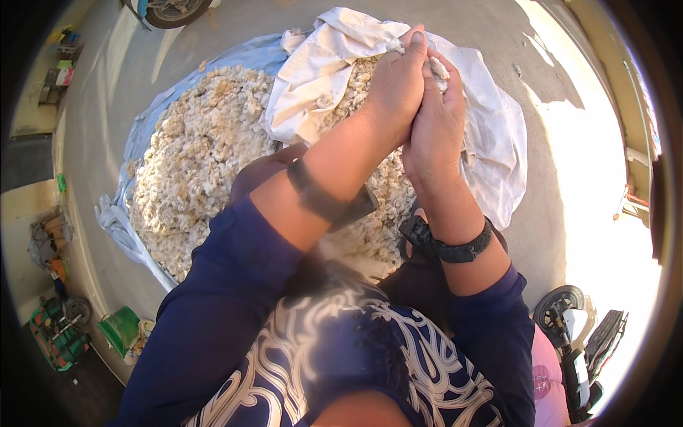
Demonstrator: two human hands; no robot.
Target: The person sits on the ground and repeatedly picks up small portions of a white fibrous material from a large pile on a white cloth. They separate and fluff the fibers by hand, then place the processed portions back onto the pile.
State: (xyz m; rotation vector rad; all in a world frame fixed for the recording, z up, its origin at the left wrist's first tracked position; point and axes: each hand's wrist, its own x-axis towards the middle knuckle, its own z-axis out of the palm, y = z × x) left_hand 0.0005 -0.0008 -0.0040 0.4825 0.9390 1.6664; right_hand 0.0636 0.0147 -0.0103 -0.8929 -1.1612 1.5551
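My left hand (397,80) and my right hand (440,109) are pressed together above a white cloth (315,69), with tufts of raw cotton (438,68) showing between and beside the fingers. Both hands hold cotton. Below them, more loose cotton (381,197) lies on the cloth between my legs. To the left, a large heap of off-white cotton (203,155) is spread on a light blue sheet (155,107). Black straps go round both forearms. My forearms hide part of the cotton.
A wheel (177,9) stands at the top edge. At the lower left are a green bucket (118,328) and a green and black machine (58,333). A pink item (547,379) and a two-wheeled vehicle (579,347) are at the lower right. Bright sunlight falls on the floor at right.
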